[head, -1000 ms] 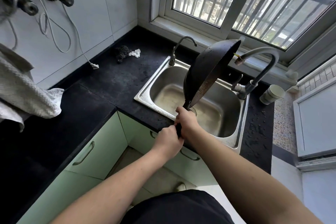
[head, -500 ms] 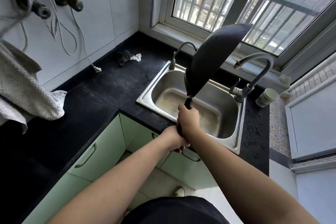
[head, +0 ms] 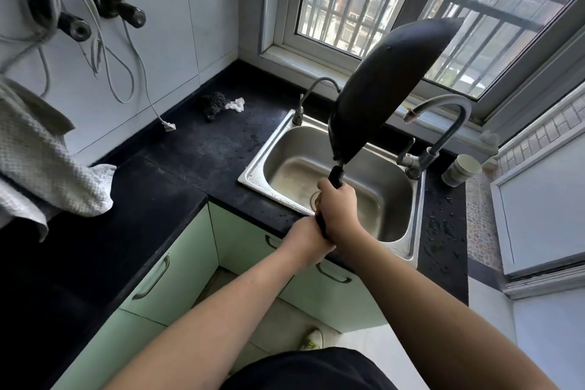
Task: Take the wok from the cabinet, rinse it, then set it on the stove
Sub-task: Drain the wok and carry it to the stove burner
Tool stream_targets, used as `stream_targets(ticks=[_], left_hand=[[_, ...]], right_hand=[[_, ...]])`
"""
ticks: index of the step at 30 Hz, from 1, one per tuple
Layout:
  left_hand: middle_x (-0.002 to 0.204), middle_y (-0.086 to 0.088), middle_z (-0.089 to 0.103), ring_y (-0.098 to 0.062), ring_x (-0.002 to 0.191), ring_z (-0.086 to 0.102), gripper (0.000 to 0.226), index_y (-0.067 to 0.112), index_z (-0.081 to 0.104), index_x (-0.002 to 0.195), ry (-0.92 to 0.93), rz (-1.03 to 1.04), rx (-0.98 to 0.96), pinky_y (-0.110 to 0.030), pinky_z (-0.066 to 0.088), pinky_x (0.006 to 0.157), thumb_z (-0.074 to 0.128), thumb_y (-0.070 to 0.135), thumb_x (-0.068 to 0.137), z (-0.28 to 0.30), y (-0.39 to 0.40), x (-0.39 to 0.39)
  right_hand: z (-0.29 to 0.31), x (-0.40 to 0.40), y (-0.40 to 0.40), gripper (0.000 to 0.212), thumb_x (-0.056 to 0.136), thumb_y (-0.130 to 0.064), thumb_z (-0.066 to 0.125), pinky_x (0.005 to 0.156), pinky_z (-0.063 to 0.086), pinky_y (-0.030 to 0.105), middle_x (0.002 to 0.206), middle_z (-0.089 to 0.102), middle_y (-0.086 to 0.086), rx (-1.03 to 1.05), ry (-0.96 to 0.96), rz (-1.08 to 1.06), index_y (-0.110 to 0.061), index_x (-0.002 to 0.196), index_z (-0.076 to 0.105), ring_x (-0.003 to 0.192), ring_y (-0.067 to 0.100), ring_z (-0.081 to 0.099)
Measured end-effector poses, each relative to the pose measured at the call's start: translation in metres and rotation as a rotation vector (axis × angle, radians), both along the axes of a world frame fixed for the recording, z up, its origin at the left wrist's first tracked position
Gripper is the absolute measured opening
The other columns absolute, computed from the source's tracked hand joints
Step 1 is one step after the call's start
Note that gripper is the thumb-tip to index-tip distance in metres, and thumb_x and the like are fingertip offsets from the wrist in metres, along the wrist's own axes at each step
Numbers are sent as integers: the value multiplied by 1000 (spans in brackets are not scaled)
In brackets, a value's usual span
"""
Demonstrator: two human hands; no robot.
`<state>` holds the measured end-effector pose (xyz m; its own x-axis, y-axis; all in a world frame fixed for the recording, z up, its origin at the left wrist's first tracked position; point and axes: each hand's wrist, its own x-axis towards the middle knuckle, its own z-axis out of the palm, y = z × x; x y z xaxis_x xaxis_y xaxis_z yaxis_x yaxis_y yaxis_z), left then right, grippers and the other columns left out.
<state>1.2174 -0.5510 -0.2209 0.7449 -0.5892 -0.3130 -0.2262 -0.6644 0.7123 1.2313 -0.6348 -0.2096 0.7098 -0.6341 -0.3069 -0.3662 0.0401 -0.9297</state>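
The head view looks down into a kitchen corner. A black L-shaped counter (head: pixel 177 174) runs along a white tiled wall and under a barred window (head: pixel 395 3), above pale green cabinets (head: pixel 177 263). One steel sink (head: pixel 408 199) is set in the counter below the window. Two taps stand at its far rim: a thin tap (head: pixel 311 95) at the left corner and a big gooseneck tap (head: pixel 443 123) at the right. One cup (head: pixel 460 169) lies on its side on the counter to the right of the sink. One dark scrubber (head: pixel 215 103) with a white scrap beside it lies near the wall. One white towel (head: pixel 47 174) hangs over the counter's left edge. Two dark pipe fittings (head: pixel 123 6) with loose cables stick out of the wall. One shoe (head: pixel 311 339) shows on the floor.

One wok (head: pixel 386 89) is held in the air above the sink, tipped steeply on edge. Its long axis runs from the handle, low and near the person, up and right toward the window; its dark rounded underside faces the camera. Both hands hold the handle: the right hand (head: pixel 340 209) grips it higher, fingers wrapped round it, and the left hand (head: pixel 305 239) grips its end just below, fingers curled, touching the right hand.
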Motion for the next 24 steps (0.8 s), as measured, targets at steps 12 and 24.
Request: stream_targets(ticks=[12,24], left_hand=[[93,-16,69,-33,88,63,13,15,58,80,-45,96,-168,-28,46,61,52,14,91,8,11,-1],[55,2,51,-14,46,40,24,20,46,63,60,189,-330,-27,33,46,53,17,86,11,20,0]], right_hand=[[16,2,8,16,71,-21,53,56,33,35,49,38,-3,29,-35,15,-18,63,39,46,16,34],[35,-3,17,12,73,-22,54,56,38,35,50,41,-4,0,-98,49,-17,68,44,46,15,38]])
